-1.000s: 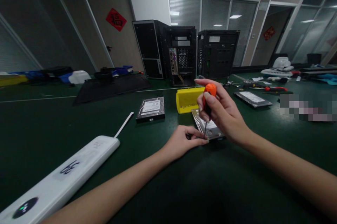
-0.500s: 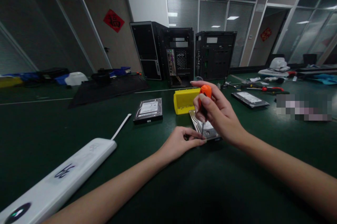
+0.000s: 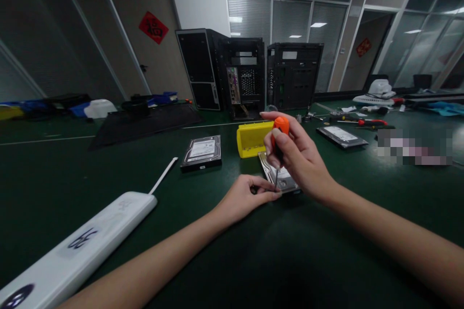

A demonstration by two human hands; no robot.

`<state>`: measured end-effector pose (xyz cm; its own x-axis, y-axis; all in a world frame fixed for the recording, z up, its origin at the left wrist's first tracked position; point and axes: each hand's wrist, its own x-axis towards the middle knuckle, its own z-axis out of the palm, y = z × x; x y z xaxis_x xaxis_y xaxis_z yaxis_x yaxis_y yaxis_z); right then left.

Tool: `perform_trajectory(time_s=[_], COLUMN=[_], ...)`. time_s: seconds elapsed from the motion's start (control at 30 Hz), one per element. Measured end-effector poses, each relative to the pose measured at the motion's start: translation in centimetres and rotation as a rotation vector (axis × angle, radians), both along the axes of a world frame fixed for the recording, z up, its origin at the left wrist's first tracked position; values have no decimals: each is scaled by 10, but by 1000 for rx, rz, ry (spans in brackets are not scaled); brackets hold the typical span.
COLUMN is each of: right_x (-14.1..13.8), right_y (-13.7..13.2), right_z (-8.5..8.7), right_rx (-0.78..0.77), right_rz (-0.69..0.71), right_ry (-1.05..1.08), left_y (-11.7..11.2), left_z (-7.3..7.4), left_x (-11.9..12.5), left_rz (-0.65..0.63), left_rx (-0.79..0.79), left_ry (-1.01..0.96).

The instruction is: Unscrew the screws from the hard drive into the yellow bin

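My right hand (image 3: 306, 159) is closed around the orange and black handle of a screwdriver (image 3: 282, 125). The shaft points down, its tip at the near left corner of a hard drive (image 3: 267, 168) lying flat on the table. My left hand (image 3: 241, 198) has thumb and forefinger pinched around the tip at that corner; whatever small thing sits between them is hidden. Part of the drive is covered by my right hand. Just behind it lies a yellow bin (image 3: 248, 139) on its side, several small bits inside.
Another hard drive (image 3: 202, 153) lies to the left, a third hard drive (image 3: 341, 136) to the right. A long white device (image 3: 87, 241) fills the near left. Black computer cases (image 3: 246, 77) stand behind. Tools, including red-handled pliers (image 3: 373, 123), lie at the far right.
The whole view has shifted slightly. Both hands, the screwdriver and the hard drive keep nearly the same positions relative to each other.
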<state>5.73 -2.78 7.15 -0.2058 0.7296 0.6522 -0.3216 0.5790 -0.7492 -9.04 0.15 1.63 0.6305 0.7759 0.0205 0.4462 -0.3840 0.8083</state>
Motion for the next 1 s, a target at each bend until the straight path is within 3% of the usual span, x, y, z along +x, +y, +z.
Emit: perform_trajectory(time_s=[1.0], right_x=[-2], right_y=[3], right_z=[-1], right_rx=[-13], right_rz=[0], right_ry=[17], left_y=[-3], left_z=[-3], left_x=[0], left_rz=[18], left_rx=[3], left_ry=[-63])
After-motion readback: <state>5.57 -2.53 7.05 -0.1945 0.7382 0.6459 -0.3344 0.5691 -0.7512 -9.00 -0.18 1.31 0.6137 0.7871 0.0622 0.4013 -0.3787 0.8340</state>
